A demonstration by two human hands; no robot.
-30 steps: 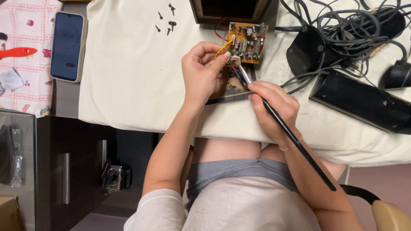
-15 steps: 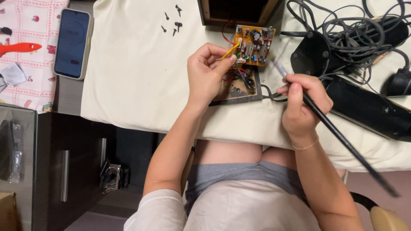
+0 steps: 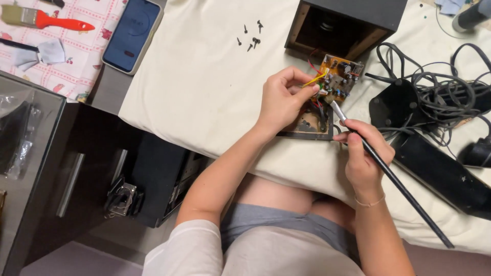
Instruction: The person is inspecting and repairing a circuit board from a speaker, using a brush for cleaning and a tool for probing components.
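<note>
Dark rectangular phone screen [image 3: 134,33] at upper left, beside patterned cloth [image 3: 76,56]

- A single camera, worn on the person's head, is looking almost straight down from above.
- It is sitting close: the person's lap and shirt are filling the lower middle of the frame.
- The cloth-covered bench [image 3: 204,92] is spreading across the upper half, with both forearms reaching up into it.
- A dark cabinet [image 3: 76,168] is showing at the lower left.
</note>
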